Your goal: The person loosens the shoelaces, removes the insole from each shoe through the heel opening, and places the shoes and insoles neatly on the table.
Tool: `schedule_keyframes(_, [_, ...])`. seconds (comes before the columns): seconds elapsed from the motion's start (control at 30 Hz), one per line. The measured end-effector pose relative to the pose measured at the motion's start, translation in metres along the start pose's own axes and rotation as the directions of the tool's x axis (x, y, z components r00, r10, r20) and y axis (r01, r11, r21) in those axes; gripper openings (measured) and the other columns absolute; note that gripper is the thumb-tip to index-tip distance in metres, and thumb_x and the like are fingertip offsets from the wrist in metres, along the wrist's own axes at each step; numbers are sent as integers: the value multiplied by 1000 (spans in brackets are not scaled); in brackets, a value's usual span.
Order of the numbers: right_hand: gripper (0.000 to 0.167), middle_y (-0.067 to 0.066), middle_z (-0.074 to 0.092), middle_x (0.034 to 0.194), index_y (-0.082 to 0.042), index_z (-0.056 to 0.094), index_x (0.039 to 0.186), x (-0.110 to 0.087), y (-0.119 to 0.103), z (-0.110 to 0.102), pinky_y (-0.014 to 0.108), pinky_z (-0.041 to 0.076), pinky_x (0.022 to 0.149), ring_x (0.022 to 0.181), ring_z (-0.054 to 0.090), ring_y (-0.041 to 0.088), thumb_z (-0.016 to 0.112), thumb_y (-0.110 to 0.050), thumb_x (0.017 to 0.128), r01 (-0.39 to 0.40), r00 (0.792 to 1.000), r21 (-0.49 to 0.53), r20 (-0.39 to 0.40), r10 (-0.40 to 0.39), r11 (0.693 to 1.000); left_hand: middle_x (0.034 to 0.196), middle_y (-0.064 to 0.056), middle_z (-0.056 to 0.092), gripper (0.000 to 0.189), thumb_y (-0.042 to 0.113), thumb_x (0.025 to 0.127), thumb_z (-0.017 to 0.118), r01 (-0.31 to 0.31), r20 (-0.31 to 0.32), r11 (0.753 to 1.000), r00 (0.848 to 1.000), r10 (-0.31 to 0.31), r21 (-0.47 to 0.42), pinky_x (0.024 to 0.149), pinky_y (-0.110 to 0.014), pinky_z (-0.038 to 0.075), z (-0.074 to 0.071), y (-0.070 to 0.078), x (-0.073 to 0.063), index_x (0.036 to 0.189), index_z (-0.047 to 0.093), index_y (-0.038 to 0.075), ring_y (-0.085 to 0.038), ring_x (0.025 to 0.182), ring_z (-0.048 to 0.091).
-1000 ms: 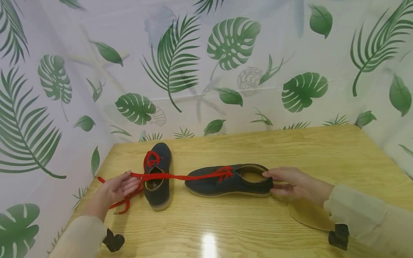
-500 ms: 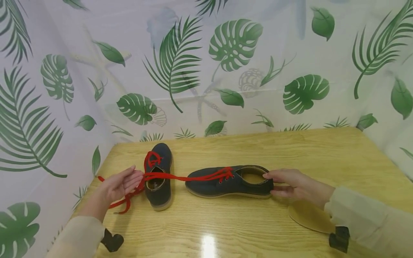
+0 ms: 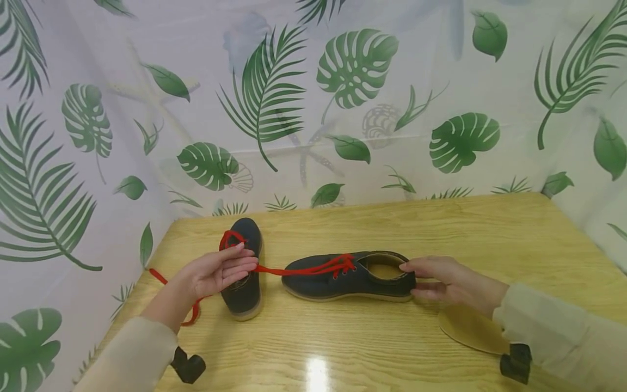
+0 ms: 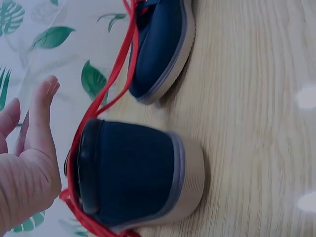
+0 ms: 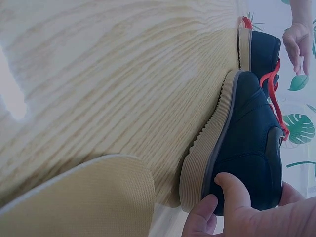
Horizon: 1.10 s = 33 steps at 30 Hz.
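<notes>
In the head view, a dark navy shoe [image 3: 318, 283] lies lengthwise with its toe to the left. My right hand [image 3: 448, 280] grips its heel, thumb at the collar and fingers low by the sole. Red laces [image 3: 294, 271] stretch from its eyelets leftward across a second navy shoe [image 3: 242, 302], which stands with its toe away from me. Above that second shoe hovers my left hand [image 3: 210, 277], palm up, fingers nearly straight. The left wrist view shows this hand [image 4: 37, 153] apart from the laces [image 4: 74, 168], with nothing held.
A tan insole [image 3: 470, 329] lies on the wooden table [image 3: 382, 337] beneath my right forearm. Loose red lace ends [image 3: 193, 314] trail at the table's left side. A leaf-printed cloth [image 3: 294, 81] rises behind and along both sides.
My left hand has let go of the red laces and moved right, over the second shoe. The laces have dropped slacker across that shoe. My right hand keeps its grip on the heel.
</notes>
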State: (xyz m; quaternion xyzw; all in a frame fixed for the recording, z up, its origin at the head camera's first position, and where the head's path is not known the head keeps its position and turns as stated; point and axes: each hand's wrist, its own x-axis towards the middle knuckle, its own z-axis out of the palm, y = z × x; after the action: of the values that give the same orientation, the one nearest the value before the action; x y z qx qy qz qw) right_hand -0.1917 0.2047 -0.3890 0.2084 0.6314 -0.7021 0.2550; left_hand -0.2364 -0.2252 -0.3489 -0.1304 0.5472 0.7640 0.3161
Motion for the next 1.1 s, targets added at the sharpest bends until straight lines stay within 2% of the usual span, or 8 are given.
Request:
schedule_keyframes(0.17, [22, 28, 18, 146, -7, 58, 104, 0, 0, 1, 30, 56, 81, 114, 44, 32, 69, -14, 86, -2, 1000, 1, 0, 2, 1000, 92, -8, 73, 21, 23, 96, 56, 20, 3, 998, 1000, -20, 67, 78, -25, 56, 18, -6, 7, 99, 68, 5, -16, 85, 71])
schedule_keyframes(0.33, [23, 27, 22, 144, -6, 57, 104, 0, 0, 2, 31, 56, 82, 115, 44, 33, 69, -13, 85, -1, 1000, 6, 2, 1, 1000, 92, -8, 73, 32, 20, 98, 52, 32, 51, 995, 998, -36, 92, 78, -26, 56, 30, -12, 13, 121, 56, -3, -17, 85, 71])
schedule_keyframes(0.4, [21, 26, 24, 142, -6, 58, 103, 0, 0, 2, 31, 56, 82, 114, 44, 33, 69, -13, 86, 0, 1000, 2, 2, 0, 1000, 92, -9, 73, 36, 20, 98, 52, 33, 66, 994, 997, -40, 101, 78, -26, 56, 35, -15, 16, 125, 52, -4, -17, 85, 71])
schedule_keyframes(0.57, [24, 26, 27, 139, -5, 57, 106, 0, -1, 3, 31, 56, 82, 111, 46, 31, 69, -13, 86, 5, 1000, -9, -2, -5, 1000, 91, -9, 73, 34, 20, 98, 54, 45, 79, 989, 995, -56, 139, 77, -26, 56, 46, -19, 22, 121, 56, -4, -17, 84, 71])
schedule_keyframes(0.77, [25, 24, 31, 137, -6, 58, 106, 1, 0, 2, 29, 56, 79, 105, 50, 28, 69, -14, 85, 5, 1000, -24, -7, -5, 1000, 90, -9, 72, 45, 21, 98, 54, 46, 92, 977, 994, -66, 207, 76, -25, 56, 62, -28, 32, 131, 48, -8, -15, 81, 71])
schedule_keyframes(0.9, [26, 25, 28, 139, -6, 58, 107, 1, 1, 2, 30, 56, 79, 100, 52, 25, 69, -14, 85, 5, 1000, -29, -2, -5, 1000, 94, -9, 71, 44, 22, 98, 54, 50, 92, 964, 993, -76, 261, 78, -26, 56, 73, -35, 41, 130, 51, -7, -14, 83, 71])
schedule_keyframes(1.1, [15, 23, 32, 134, -10, 62, 96, 2, 1, 1, 30, 57, 79, 97, 53, 24, 70, -14, 84, 8, 1000, -16, -2, -8, 1000, 96, -10, 71, 39, 21, 97, 55, 62, 117, 948, 988, -103, 312, 78, -27, 56, 94, -42, 51, 126, 56, -5, -15, 83, 70])
